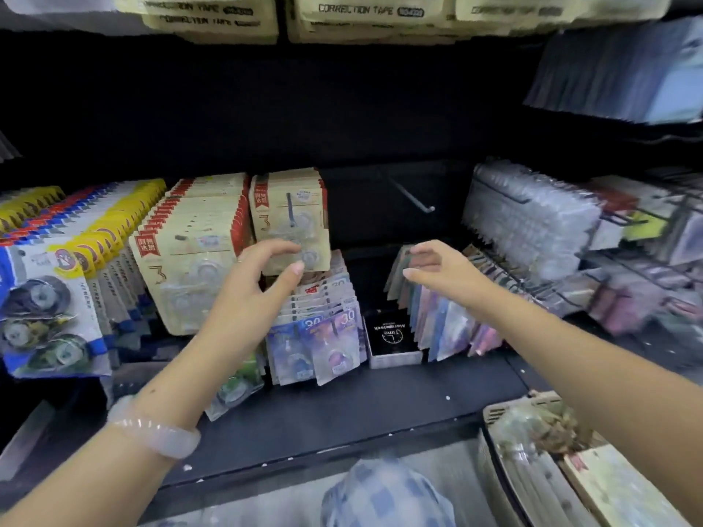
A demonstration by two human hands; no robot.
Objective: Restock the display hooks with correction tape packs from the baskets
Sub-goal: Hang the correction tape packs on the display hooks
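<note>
Head view | left hand (262,275) fingers curled loosely at beige correction tape packs (291,222) hanging ahead, touch unclear | right hand (437,270) relaxed, empty, below bare hook (412,195) | basket (532,462) by right forearm, nearest that hand

Tan correction tape packs (289,222), red corner label and a large "3", hang in dense rows on display hooks; front card faces out, upright. One bare hook (412,197) juts from the dark back panel, just right of them. Basket (494,416), beige, low right, holding more packs, blurred.
</note>
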